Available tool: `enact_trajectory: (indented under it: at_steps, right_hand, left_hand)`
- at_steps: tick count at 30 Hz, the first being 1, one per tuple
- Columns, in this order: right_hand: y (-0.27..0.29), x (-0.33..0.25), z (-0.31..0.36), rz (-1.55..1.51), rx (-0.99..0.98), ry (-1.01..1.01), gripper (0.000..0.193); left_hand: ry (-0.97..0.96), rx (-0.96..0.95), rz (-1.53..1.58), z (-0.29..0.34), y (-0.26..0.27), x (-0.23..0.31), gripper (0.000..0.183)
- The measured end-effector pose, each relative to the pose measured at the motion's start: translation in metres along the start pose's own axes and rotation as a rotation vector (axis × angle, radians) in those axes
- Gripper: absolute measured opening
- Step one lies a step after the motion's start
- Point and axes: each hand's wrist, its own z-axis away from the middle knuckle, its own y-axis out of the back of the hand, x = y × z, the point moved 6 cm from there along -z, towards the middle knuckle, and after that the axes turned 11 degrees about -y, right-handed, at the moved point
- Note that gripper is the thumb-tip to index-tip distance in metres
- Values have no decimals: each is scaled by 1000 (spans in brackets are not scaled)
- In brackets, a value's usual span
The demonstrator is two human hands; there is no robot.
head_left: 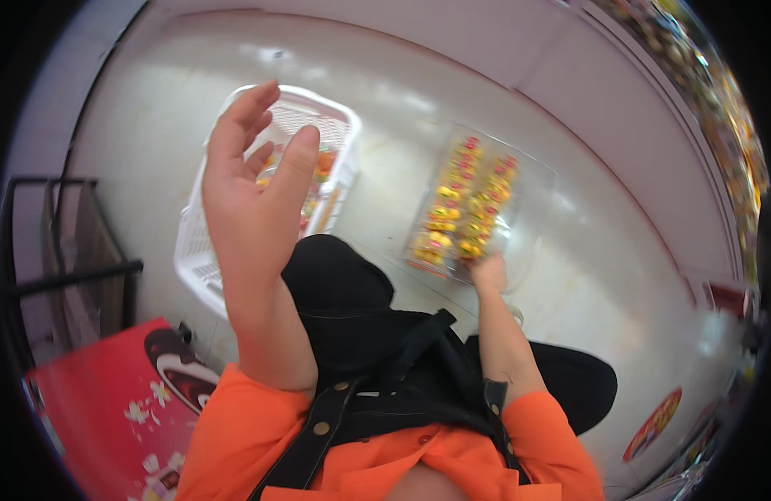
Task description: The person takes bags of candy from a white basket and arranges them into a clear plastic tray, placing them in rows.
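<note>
My left hand (264, 175) is raised over a white plastic basket (349, 125), thumb apart from the fingers, holding nothing. Inside the basket lie small colourful packets (325, 163), partly hidden behind that hand. To the right, a clear plastic tray (525, 188) on the floor carries two rows of small yellow packets with pink-red spots (444, 213). My right hand (490, 274) is at the tray's near end, its fingers closed against the nearest yellow packet (471, 248) of the right row. Its fingertips are blurred and partly hidden.
A black metal frame (76, 280) stands at the left, above a red printed box or panel (93, 401). Pale panels (602, 125) run along the far side, with shelves of colourful goods (719, 92) at the right. An oval sticker (652, 424) marks the floor (377, 196) at lower right.
</note>
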Motion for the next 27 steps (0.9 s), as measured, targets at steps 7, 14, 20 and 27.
enact_trajectory:
  at_steps: [7, 14, 20, 27]
  right_hand:
    - [-20, 0, -17, 157, -161, 65, 62]
    - [-21, 20, -35, 59, -295, 111, 49]
    - [-15, 27, -37, 265, -149, 103, 43]
    - [-1, -9, 25, 608, -441, 396, 51]
  left_hand:
    - [418, -45, -408, 36, 107, -161, 34]
    - [745, -174, -610, 142, 163, -283, 51]
    - [998, -293, -783, 114, 156, -345, 78]
    - [1155, -334, -714, 105, 148, -398, 68]
